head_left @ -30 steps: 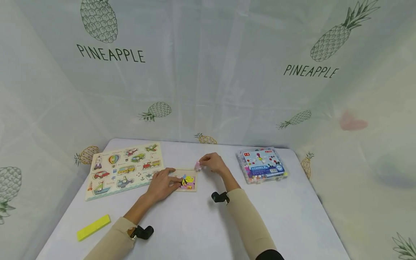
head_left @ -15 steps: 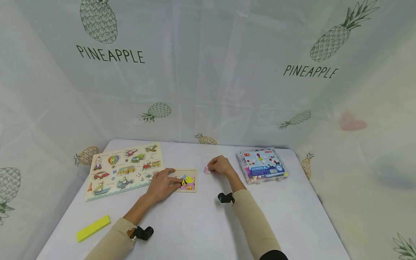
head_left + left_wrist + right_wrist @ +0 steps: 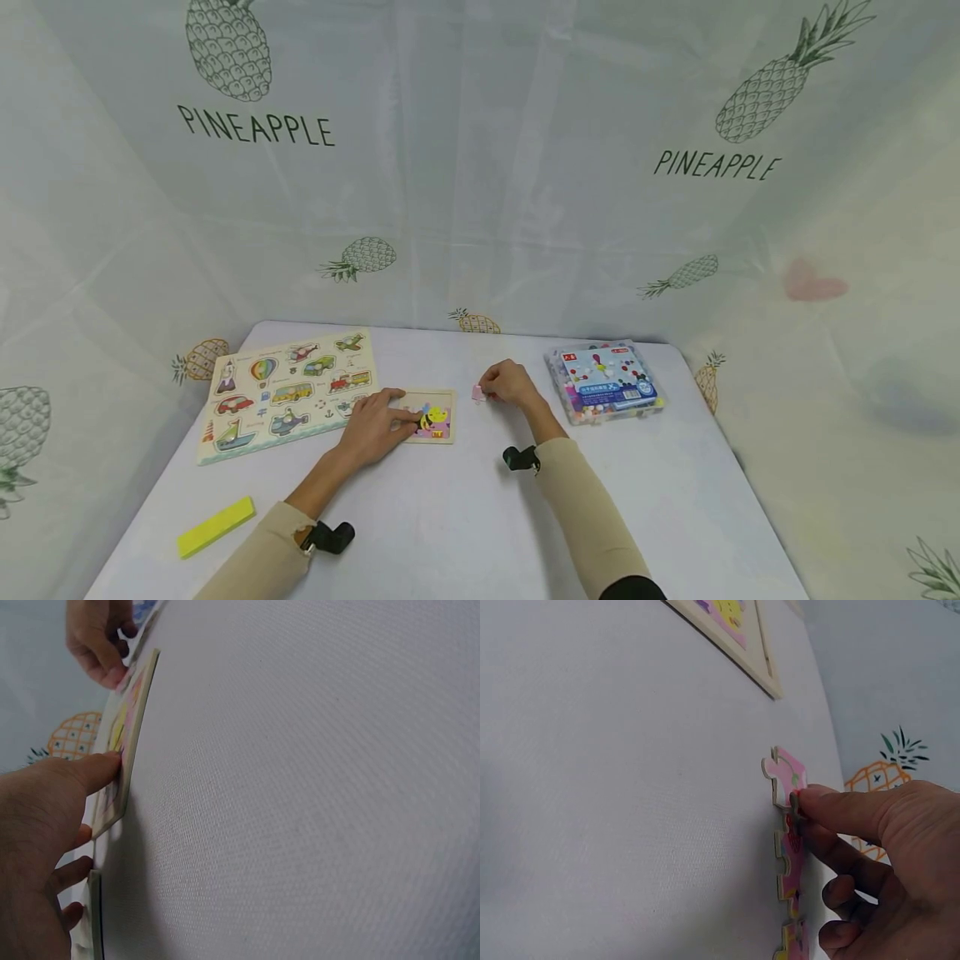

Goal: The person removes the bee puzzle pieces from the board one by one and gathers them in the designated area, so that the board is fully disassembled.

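My right hand (image 3: 512, 385) pinches a pink jigsaw piece (image 3: 786, 774) between thumb and finger, right of the wooden puzzle tray (image 3: 452, 402). More pink jigsaw pieces (image 3: 789, 864) lie in a row under that hand in the right wrist view; the hand hides them in the head view. My left hand (image 3: 375, 427) rests on the tray's left part, its thumb (image 3: 101, 771) laid straight across the face and the other fingers spread along the edge. A yellow and black bee picture (image 3: 435, 417) shows on the tray, partly covered by the thumb.
A large vehicle puzzle board (image 3: 322, 408) lies left of the tray, close to the left hand. A clear box of colourful beads with a blue label (image 3: 603, 379) stands at the right. A yellow strip (image 3: 216, 527) lies front left. Pineapple-print cloth hangs behind the table.
The right hand has moved right, away from the tray's top right corner, with the pink jigsaw piece; over the last half second it barely moves. The left hand stays on the tray.
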{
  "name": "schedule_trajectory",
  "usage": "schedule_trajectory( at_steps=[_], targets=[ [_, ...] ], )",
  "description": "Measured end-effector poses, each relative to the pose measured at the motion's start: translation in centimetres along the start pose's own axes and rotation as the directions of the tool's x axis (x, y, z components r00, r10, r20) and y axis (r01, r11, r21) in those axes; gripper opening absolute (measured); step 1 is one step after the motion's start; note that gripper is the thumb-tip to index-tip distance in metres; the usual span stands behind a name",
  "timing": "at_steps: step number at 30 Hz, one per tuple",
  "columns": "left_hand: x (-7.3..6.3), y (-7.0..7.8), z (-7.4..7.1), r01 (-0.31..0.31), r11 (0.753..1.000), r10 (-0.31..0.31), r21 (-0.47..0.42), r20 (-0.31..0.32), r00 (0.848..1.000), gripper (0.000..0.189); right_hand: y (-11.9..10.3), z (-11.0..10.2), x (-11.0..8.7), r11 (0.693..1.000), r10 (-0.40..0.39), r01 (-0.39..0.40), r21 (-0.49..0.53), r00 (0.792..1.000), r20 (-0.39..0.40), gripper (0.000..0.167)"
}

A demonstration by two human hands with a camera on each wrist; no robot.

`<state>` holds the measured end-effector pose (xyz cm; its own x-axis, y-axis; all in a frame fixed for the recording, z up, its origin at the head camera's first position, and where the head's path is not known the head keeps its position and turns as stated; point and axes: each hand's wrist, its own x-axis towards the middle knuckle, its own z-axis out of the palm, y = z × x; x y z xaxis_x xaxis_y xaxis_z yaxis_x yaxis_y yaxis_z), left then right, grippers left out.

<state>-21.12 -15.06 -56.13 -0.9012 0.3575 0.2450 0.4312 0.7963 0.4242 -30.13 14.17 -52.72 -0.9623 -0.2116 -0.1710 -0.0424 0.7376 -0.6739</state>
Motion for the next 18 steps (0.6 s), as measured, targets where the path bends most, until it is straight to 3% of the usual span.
schedule_trajectory(
  at_steps=[18],
  targets=[
    [-0.07, 0.12, -0.12, -0.002, 1.000, 0.002, -0.012, -0.003, 1.000, 0.020, 0.05, 0.33, -0.02, 1.000, 0.013, -0.013, 0.023, 1.000, 0.000, 0.008]
  ],
)
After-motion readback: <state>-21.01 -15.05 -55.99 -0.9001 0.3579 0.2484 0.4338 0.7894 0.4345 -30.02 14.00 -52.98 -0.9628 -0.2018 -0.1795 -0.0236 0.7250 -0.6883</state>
